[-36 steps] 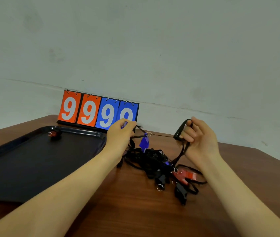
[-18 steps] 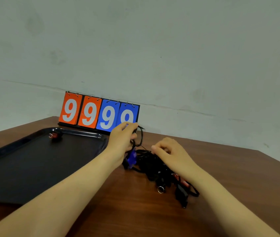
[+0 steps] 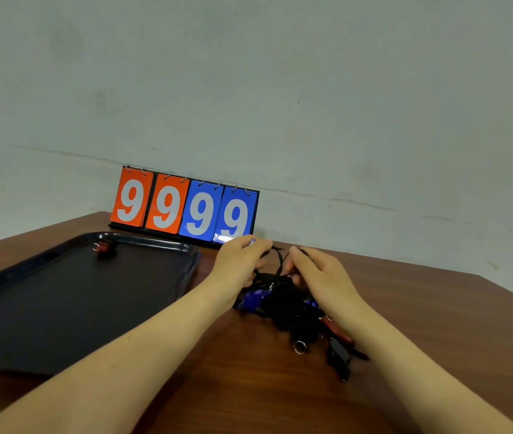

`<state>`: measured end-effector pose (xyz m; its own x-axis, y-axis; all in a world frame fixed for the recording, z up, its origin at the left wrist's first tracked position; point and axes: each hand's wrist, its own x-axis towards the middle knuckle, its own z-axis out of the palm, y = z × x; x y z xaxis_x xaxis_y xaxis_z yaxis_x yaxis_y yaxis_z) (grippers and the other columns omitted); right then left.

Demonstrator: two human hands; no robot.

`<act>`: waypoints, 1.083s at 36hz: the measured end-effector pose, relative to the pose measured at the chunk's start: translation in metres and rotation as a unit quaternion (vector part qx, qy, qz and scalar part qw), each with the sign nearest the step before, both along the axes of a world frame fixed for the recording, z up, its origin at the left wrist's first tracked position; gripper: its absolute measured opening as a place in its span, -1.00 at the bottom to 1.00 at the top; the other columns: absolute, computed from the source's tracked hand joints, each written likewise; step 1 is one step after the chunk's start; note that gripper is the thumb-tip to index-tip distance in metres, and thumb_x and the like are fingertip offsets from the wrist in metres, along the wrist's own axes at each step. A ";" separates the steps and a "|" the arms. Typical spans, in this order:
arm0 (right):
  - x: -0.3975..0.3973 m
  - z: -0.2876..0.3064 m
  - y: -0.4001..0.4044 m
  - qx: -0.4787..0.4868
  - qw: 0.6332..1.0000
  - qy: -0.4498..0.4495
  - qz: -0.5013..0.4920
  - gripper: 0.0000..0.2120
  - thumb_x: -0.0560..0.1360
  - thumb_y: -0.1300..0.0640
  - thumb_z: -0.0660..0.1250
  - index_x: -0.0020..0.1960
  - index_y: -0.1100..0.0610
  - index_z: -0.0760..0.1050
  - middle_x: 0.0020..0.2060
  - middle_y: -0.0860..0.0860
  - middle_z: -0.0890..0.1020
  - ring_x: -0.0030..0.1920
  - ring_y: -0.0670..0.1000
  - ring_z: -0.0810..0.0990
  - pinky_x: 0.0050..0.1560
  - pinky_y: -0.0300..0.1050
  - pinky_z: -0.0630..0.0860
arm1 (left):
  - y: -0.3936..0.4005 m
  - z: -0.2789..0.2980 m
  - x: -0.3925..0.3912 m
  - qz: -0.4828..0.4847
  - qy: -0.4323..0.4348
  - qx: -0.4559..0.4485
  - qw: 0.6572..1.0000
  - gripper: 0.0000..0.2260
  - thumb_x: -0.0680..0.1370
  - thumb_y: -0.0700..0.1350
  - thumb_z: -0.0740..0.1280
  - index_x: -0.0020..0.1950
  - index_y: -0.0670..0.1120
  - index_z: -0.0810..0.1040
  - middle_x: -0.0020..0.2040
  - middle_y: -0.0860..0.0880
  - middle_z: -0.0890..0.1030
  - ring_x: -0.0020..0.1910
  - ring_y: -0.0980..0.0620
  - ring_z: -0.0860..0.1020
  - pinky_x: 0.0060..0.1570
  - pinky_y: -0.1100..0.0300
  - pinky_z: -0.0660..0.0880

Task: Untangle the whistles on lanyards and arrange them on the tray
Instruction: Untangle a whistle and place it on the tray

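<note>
A brown wooden table [image 3: 436, 324] carries everything. The black tray [image 3: 60, 308] lies along its left side, near the tangle, likely so that freed whistles can be set down with a short reach. One small red whistle [image 3: 102, 246] already lies at the tray's far edge; most of the tray is still bare, so the task looks barely begun. A flip scoreboard [image 3: 183, 208] reading 9999 stands at the table's far edge, against the wall. The knot of black lanyards [image 3: 283, 305] sits on the table just right of the tray, with a blue whistle [image 3: 253, 298] on its left side, and a red one, black ones and a key ring trailing toward the near right. Both hands work the top of the heap, close together. The left hand [image 3: 239, 264] has its fingers curled, pinching a cord and lifting it. The right hand [image 3: 317, 274] pinches a neighbouring strand, apparently to draw one loop out of the others.
</note>
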<state>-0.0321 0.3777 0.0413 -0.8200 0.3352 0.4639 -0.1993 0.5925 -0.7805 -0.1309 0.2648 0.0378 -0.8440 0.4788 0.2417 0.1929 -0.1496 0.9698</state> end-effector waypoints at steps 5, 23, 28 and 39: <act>0.003 0.011 0.008 -0.076 0.997 0.014 -0.019 -0.68 0.62 0.09 0.16 -0.19 0.16 0.59 -0.43 -0.10 0.57 -0.41 -0.22 0.49 -0.30 -0.36 0.42 | 0.004 -0.005 0.003 -0.033 0.029 -0.049 0.998 -0.77 0.57 -0.03 0.30 -0.26 -0.06 0.43 -0.42 0.00 0.39 -0.57 0.12 0.22 -0.57 0.32 0.17; 0.011 0.027 0.008 -0.319 0.925 0.105 0.177 -0.64 0.64 0.15 0.03 -0.07 0.31 0.55 -0.08 0.19 0.69 -0.04 0.11 0.68 -0.19 -0.17 0.60 | 0.004 -0.008 0.004 -0.037 0.033 -0.068 0.996 -0.80 0.60 -0.10 0.25 -0.21 -0.10 0.43 -0.43 0.00 0.38 -0.58 0.13 0.21 -0.54 0.30 0.15; 0.008 0.022 0.011 -0.285 0.946 0.072 0.139 -0.64 0.65 0.14 0.03 -0.04 0.27 0.56 0.01 0.20 0.68 0.07 0.15 0.66 -0.16 -0.16 0.59 | 0.003 -0.009 0.001 -0.015 -0.005 -0.007 1.000 -0.77 0.59 -0.07 0.29 -0.23 -0.12 0.43 -0.42 0.01 0.44 -0.54 0.11 0.25 -0.54 0.31 0.18; 0.008 0.023 0.010 -0.412 0.882 0.081 0.212 -0.65 0.63 0.06 0.05 0.10 0.26 0.50 0.11 0.16 0.65 0.08 0.12 0.66 -0.18 -0.17 0.63 | 0.006 -0.009 0.006 -0.057 -0.057 -0.058 0.995 -0.88 0.57 -0.09 0.29 -0.11 -0.12 0.52 -0.21 -0.08 0.46 -0.48 0.10 0.26 -0.48 0.27 0.18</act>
